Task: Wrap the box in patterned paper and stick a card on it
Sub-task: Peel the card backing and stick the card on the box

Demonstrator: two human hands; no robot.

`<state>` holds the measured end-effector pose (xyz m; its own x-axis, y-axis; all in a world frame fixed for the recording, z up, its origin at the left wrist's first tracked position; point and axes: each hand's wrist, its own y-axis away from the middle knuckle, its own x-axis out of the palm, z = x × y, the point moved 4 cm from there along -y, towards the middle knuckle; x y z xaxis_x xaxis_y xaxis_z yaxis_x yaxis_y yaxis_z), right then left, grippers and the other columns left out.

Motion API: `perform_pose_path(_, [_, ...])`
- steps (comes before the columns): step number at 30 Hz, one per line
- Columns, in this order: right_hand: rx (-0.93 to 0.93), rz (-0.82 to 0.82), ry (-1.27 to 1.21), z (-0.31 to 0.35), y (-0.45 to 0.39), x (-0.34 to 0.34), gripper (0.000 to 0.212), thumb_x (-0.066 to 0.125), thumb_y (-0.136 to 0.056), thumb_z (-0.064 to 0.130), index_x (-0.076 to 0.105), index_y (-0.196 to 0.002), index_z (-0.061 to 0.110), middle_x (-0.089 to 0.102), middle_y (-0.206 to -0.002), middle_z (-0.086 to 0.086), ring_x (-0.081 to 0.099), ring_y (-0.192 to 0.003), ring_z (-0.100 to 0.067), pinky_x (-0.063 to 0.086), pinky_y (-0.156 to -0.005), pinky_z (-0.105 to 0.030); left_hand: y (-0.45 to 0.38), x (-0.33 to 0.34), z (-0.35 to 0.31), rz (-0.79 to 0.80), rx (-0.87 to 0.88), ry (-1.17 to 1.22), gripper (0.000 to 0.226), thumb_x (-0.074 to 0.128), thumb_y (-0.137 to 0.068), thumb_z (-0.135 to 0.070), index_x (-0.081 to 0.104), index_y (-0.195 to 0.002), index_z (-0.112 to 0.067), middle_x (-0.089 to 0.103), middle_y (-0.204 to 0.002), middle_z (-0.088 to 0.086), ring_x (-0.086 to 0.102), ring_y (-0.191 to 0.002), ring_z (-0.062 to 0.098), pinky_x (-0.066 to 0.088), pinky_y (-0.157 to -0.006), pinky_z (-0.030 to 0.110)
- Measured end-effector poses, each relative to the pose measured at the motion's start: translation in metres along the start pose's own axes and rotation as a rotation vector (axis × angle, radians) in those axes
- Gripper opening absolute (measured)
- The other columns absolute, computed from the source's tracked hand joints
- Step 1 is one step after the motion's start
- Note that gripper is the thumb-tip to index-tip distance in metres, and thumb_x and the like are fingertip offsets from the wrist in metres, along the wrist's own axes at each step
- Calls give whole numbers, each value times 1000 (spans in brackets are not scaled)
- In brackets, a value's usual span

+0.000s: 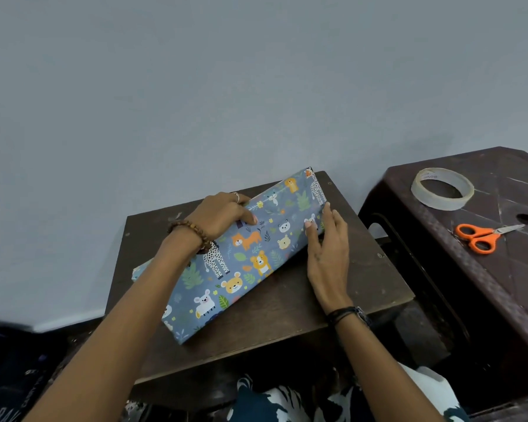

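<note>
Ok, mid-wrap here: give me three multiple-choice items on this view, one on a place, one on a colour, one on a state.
1. Where is the roll of clear tape?
A. on the dark plastic stool to the right
B. on the wrapped box
C. in the left hand

2. What colour are the scissors' handles?
A. blue
B. orange
C. black

3. What are the two hands doing?
A. both hang idle off the table
B. one is cutting paper
C. both are on the box in blue animal-print paper

Key: 1 A, the roll lies on the stool top beyond the scissors. 2 B, both loops are orange. 3 C, the left hand is on the box's far edge and the right hand lies flat at its right end.
</note>
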<state>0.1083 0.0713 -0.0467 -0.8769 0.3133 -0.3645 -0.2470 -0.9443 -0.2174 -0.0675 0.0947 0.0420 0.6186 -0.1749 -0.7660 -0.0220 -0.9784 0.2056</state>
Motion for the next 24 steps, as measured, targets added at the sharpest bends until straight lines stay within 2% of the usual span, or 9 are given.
perform_pose_path(3, [-32, -42, -2, 2, 3, 0, 45, 45, -99, 25, 38, -141, 14, 32, -146, -9, 29, -137, -19, 26, -102, -19, 1, -1, 0, 8, -6, 15, 44, 61, -86, -20, 54, -128, -13, 58, -124, 8, 54, -103, 22, 36, -80, 21])
perform_pose_path(5, [-79, -69, -2, 5, 7, -2, 37, 46, -98, 15, 48, -135, 13, 37, -142, -9, 35, -133, -18, 27, -98, -11, 3, 0, -1, 20, 6, 6, 40, 59, -87, -21, 54, -127, -14, 60, -119, 7, 53, -91, 18, 38, -75, 22])
perform_pose_path(6, [-95, -81, -14, 6, 9, -3, 33, 46, -96, 7, 56, -127, 12, 41, -139, -8, 38, -129, -17, 26, -94, -3, 5, 1, -1, 20, 17, -22, 39, 58, -88, -23, 52, -127, -16, 60, -119, 6, 52, -89, 16, 39, -74, 22])
perform_pose_path(8, [-116, -112, -72, 10, 12, -6, 35, 41, -85, -7, 70, -98, 8, 52, -124, -7, 47, -119, -14, 27, -86, 4, 6, 1, -1, 20, 34, -93, 45, 59, -88, -29, 49, -130, -17, 56, -123, 5, 51, -93, 15, 37, -80, 21])
perform_pose_path(10, [-124, -160, -179, 15, 14, -11, 36, 36, -73, -6, 68, -72, 9, 60, -105, -3, 55, -104, -10, 34, -85, 1, 8, -1, -4, 37, 51, -128, 56, 65, -83, -39, 47, -131, -18, 54, -127, 5, 50, -96, 15, 36, -83, 21])
perform_pose_path(11, [-113, -184, -235, 17, 13, -12, 35, 35, -72, -6, 65, -67, 11, 61, -98, -1, 57, -97, -8, 37, -84, -2, 10, -2, -7, 46, 64, -154, 59, 67, -80, -41, 47, -131, -18, 54, -127, 6, 49, -96, 15, 36, -83, 21])
perform_pose_path(16, [44, -222, -502, 7, -1, -16, 42, 43, -81, -16, 65, -74, 19, 67, -85, -1, 62, -85, -7, 47, -78, -20, 20, -26, -33, -50, 149, -317, 61, 70, -79, -36, 46, -134, -23, 51, -133, 5, 48, -119, 22, 37, -95, 27])
perform_pose_path(19, [84, -147, -560, 7, -9, -18, 43, 37, -84, -15, 66, -82, 16, 66, -85, 2, 63, -86, -7, 49, -77, -18, 22, -43, -46, -191, 219, -452, 68, 69, -73, -46, 43, -134, -30, 53, -129, 0, 51, -115, 24, 44, -91, 35])
perform_pose_path(24, [178, -22, -581, 6, -18, -14, 44, 34, -89, -13, 67, -91, 16, 67, -92, 3, 63, -93, -7, 51, -79, -14, 14, -20, -39, -329, 383, -667, 62, 63, -80, -26, 38, -136, -27, 46, -127, 1, 50, -112, 24, 44, -81, 38])
